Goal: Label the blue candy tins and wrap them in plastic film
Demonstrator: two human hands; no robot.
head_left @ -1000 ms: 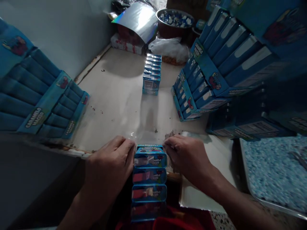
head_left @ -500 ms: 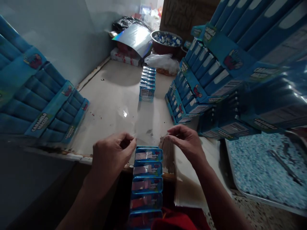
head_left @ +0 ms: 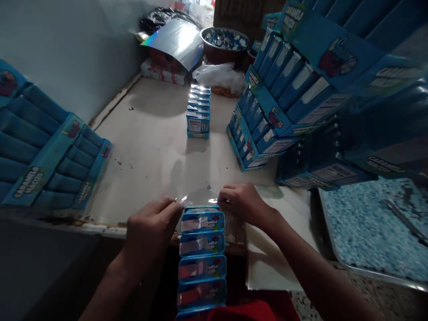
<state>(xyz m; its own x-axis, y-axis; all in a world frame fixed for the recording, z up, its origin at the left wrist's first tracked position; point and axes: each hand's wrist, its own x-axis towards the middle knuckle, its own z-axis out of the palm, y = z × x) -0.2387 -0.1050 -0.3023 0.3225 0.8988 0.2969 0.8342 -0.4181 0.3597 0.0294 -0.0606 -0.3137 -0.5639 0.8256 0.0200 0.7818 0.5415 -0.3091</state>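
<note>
A row of blue candy tins [head_left: 202, 244] with clear windows lies upright in front of me, running from the table's near edge toward my body. At the row's far end, clear plastic film [head_left: 198, 199] shines between my two hands. My left hand [head_left: 152, 227] is closed in a pinch on the film at the left corner of the row. Fingers curled, my right hand [head_left: 245, 203] grips the film just past the right corner. Whether the film wraps the whole row, I cannot make out. My fingertips are partly hidden.
Another row of tins [head_left: 198, 123] stands farther back on the white table [head_left: 154, 151]. Stacked tin boxes rise at the left [head_left: 50, 156] and right [head_left: 277, 102]. A metal tray [head_left: 377, 227] holds blue-white pieces. A bowl [head_left: 224, 49] and a plastic bag [head_left: 220, 78] sit behind.
My right hand has moved left and in toward the far end of the row, and its fingers have closed. My left hand has come slightly lower. The view has shifted a little.
</note>
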